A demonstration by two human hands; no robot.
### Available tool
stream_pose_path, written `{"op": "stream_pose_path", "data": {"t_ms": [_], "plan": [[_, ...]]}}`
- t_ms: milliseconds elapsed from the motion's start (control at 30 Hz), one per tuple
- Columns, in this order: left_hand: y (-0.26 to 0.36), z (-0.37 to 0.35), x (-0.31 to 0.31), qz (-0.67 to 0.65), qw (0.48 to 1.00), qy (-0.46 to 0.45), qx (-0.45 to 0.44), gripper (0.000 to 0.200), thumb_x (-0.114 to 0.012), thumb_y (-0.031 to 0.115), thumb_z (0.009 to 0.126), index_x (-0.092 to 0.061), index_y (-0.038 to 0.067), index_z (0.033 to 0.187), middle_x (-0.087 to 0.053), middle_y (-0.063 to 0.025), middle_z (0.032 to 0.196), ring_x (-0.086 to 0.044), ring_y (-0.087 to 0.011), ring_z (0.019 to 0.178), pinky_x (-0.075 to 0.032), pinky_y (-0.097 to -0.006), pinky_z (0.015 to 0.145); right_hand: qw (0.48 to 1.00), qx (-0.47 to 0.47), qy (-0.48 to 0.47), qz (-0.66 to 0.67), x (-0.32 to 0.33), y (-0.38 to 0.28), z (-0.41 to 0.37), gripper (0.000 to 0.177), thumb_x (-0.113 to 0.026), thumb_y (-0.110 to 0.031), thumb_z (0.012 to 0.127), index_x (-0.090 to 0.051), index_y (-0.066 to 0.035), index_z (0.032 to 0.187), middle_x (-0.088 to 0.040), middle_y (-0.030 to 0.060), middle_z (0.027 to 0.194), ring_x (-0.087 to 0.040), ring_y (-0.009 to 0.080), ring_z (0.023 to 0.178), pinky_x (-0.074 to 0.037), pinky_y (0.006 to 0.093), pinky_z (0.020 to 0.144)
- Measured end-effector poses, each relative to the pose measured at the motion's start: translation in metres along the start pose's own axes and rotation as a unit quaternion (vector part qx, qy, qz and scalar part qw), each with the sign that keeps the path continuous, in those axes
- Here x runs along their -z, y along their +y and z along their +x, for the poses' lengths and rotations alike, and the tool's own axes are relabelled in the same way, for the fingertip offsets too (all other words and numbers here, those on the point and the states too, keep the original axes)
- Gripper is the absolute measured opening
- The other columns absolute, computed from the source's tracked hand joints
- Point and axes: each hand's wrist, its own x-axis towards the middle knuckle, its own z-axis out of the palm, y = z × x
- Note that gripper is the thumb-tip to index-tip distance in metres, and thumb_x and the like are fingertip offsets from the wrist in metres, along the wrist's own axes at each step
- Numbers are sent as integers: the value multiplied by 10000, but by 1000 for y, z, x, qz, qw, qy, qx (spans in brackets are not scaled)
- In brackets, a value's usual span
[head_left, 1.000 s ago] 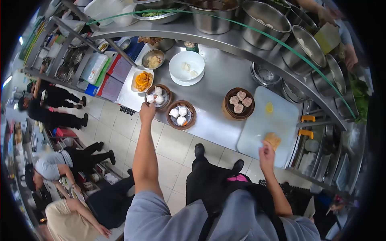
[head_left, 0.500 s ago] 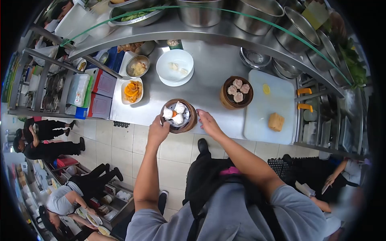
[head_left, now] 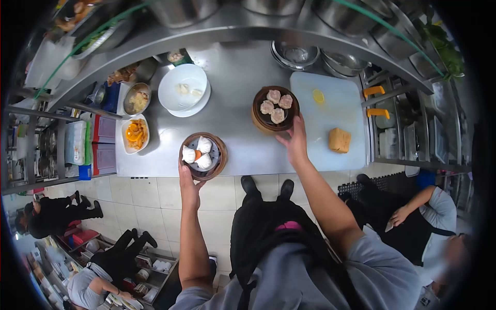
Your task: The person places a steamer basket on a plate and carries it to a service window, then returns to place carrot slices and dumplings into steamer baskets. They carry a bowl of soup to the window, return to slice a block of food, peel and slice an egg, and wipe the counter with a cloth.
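Observation:
My left hand (head_left: 190,187) holds the near left rim of a round bamboo steamer basket (head_left: 222,161), thumb on the edge and fingers beneath. Inside it sit several white pleated dumplings (head_left: 204,161) with an orange bit in the middle. On the right, my right hand (head_left: 295,142) grips the near side of a second bamboo steamer basket (head_left: 258,122), thumb and fingers spread around its wall. Several pinkish open-topped dumplings (head_left: 277,115) lie in that one. It stands on the steel counter (head_left: 232,67), beside the white cutting board (head_left: 315,157).
A brown block of food (head_left: 339,140) and a lemon slice (head_left: 318,96) lie on the board. White bowls (head_left: 175,85), a dish of orange slices (head_left: 135,134) and a metal bowl (head_left: 137,99) stand left. A steel shelf (head_left: 248,33) crosses above. Co-workers (head_left: 413,217) stand nearby.
My right hand has left the side of the white-dumpling basket and reached right to the pinkish-dumpling basket. My left hand stays on the white-dumpling basket. The view has shifted right.

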Motion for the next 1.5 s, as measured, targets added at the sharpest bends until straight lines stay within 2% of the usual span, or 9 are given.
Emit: {"op": "stream_pose_path", "data": {"t_ms": [567,600,700,733,833,967,1067,1167,1500], "plan": [[22,82,-102,-3,997,-3,-75,649,-339,501,1091,-346,43,1551,-461,-169,1493,-480,-278,1364,-468,-390,1070,999,2,4,32,-130,-44,172,596,-603,-301,1006,-343,-226,1537,-290,78,1611,-295,349,1467,-351,706,1072],[24,84,-108,20,998,-1,-59,668,-349,573,1064,-357,117,1553,-474,-158,1479,-469,-306,1363,-511,-523,984,1000,4,6,17,-130,-45,175,609,-612,-300,1001,-340,-215,1539,-283,78,1615,-298,351,1467,-357,691,1077],[37,88,-119,86,995,-18,-53,652,-308,547,1078,-364,100,1550,-474,-174,1486,-475,-324,1361,-484,-485,1028,999,-34,30,-11,-108,-47,167,729,-686,-382,949,-327,-169,1546,-253,117,1627,-306,377,1460,-384,618,1094],[47,85,-120,252,951,43,-175,603,-384,421,1090,-385,-8,1514,-458,-256,1492,-434,-386,1390,-309,-409,1173,998,-60,37,-4,-92,-52,150,774,-717,-437,912,-344,-150,1527,-285,136,1593,-347,380,1418,-419,588,1065],[93,92,-142,317,842,94,-426,527,-458,331,1067,-450,-23,1456,-518,-264,1420,-471,-409,1335,-351,-424,1129,996,-13,82,13,-48,-81,127,821,-761,-514,851,-386,-117,1465,-353,159,1503,-420,369,1314,-481,541,987],[180,152,-233,357,806,-25,-472,359,-501,276,1049,-644,44,1283,-685,-174,1173,-643,-300,1087,-484,-450,951,981,91,170,-4,2,-106,160,711,-767,-496,838,-441,-94,1325,-424,117,1355,-472,314,1161,-529,499,866],[194,315,-316,573,577,24,-582,338,-550,310,996,-702,41,1133,-711,-201,1080,-649,-384,1044,-486,-445,936,985,111,135,14,17,-114,175,630,-773,-465,837,-469,-126,1272,-473,74,1263,-477,283,1138,-533,471,829],[205,375,-373,663,561,-11,-495,358,-531,325,1004,-692,38,1145,-706,-202,1081,-654,-377,1030,-494,-443,926,984,137,116,-1,23,-105,192,540,-787,-469,835,-532,-145,1184,-551,28,1060,-539,199,998,-542,418,707],[233,417,-434,696,566,-80,-435,425,-466,373,1032,-658,27,1185,-691,-205,1082,-670,-354,984,-518,-436,892,925,252,206,-195,17,-96,215,256,-708,-290,858,-610,-55,831,-604,221,1050,-547,408,1105,-472,462,938]]}}
